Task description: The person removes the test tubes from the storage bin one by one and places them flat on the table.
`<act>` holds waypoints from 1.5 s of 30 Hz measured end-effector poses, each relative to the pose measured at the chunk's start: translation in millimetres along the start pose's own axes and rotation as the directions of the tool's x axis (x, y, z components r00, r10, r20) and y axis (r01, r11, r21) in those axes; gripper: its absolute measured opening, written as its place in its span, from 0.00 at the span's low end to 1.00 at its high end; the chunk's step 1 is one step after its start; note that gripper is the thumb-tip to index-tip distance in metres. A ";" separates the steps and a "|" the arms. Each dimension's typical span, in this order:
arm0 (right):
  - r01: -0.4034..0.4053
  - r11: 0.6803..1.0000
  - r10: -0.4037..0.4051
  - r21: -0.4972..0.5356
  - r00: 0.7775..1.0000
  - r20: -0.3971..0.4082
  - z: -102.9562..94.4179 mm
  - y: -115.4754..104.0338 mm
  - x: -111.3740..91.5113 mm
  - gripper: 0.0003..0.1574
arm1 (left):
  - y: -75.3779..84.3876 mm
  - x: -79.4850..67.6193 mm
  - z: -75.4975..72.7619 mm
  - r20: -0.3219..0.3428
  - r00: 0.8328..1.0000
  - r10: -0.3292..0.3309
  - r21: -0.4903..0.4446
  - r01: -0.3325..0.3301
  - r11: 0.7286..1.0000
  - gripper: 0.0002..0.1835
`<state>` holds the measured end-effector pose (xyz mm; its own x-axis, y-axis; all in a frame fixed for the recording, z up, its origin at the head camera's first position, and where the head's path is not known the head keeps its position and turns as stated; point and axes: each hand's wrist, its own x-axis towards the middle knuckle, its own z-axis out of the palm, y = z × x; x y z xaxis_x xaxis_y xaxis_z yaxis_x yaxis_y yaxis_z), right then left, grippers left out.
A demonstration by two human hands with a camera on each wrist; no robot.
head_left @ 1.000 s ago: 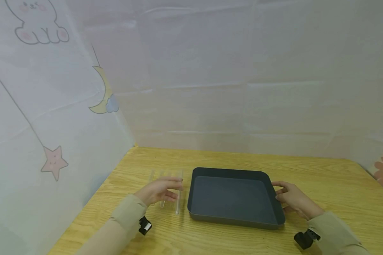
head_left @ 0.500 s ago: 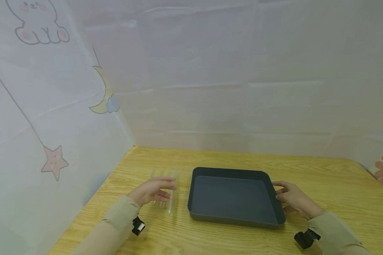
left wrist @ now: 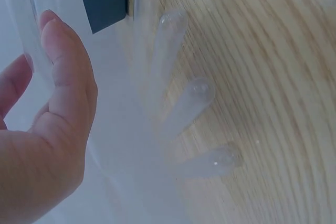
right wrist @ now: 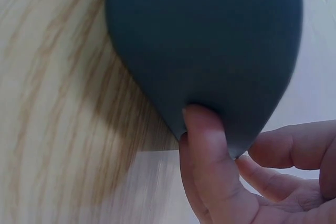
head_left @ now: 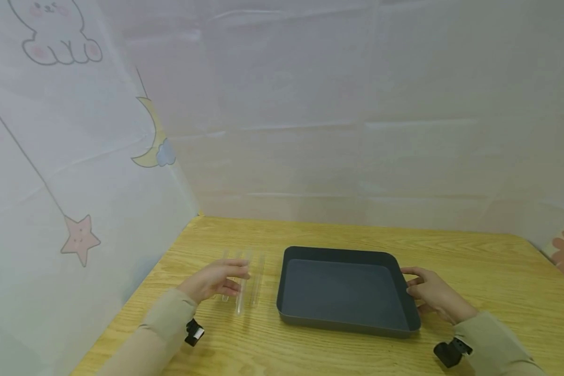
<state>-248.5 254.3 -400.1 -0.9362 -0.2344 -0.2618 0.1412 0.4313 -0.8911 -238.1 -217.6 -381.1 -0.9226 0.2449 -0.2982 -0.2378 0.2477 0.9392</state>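
Note:
My left hand (head_left: 216, 281) pinches a clear test tube (head_left: 239, 305) between thumb and fingers, left of the dark grey baking tray (head_left: 343, 292). The left wrist view shows this held tube (left wrist: 22, 19) only in part, blurred at the edge. Below and around that hand, several more clear test tubes (left wrist: 170, 38) with rounded ends lie side by side on the table; one tube (head_left: 258, 282) lies between the held one and the tray. At the tray's right wall (right wrist: 210, 40), my right hand (head_left: 437, 296) grips the rim, thumb outside.
The wood-grain table (head_left: 310, 355) runs back to a pale sheet wall (head_left: 357, 156). A printed sheet (head_left: 28, 177) stands along the left side. Each wrist wears a small black camera (head_left: 451, 352).
My left hand has moved left with its test tube, away from the tray. A tube on the table now shows to the right of it. The right hand and tray stay put.

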 end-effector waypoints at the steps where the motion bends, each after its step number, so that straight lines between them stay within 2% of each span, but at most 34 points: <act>1: 0.000 1.000 0.000 0.000 1.000 0.000 0.1 0.1 0.0 0.37 | -0.3 -0.4 -1.2 -0.004 1.000 0.001 0.000 -0.001 1.000 0.32; 11: -0.008 1.000 0.008 0.001 1.000 -0.013 1.9 -0.7 -0.1 0.36 | -1.6 -4.2 -13.1 -0.011 1.000 0.003 -0.018 -0.003 1.000 0.32; 17: -0.011 1.000 0.011 -0.004 1.000 -0.018 2.3 -0.8 -0.4 0.36 | -2.4 -4.5 -19.7 -0.043 0.999 -0.004 -0.012 0.004 1.000 0.33; 26: 0.028 0.999 -0.029 -0.014 0.999 -0.035 3.8 1.7 -2.1 0.36 | -2.9 -5.9 -28.3 -0.086 0.996 0.001 0.019 0.001 1.000 0.32; 37: 0.018 1.000 -0.018 -0.009 0.999 -0.032 3.1 1.5 -1.0 0.35 | -6.9 -6.3 -39.2 -0.104 0.995 0.003 0.044 0.002 0.999 0.32; 45: 0.029 0.999 -0.029 -0.013 0.999 -0.030 2.2 3.0 -1.3 0.35 | -10.9 -5.7 -44.7 -0.156 0.988 -0.003 0.086 0.017 0.996 0.30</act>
<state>-246.1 254.0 -403.2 -0.9493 -0.2205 -0.2241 0.1097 0.4356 -0.8934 -243.8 -263.5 -381.9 -0.9579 0.0945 -0.2712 -0.2266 0.3313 0.9159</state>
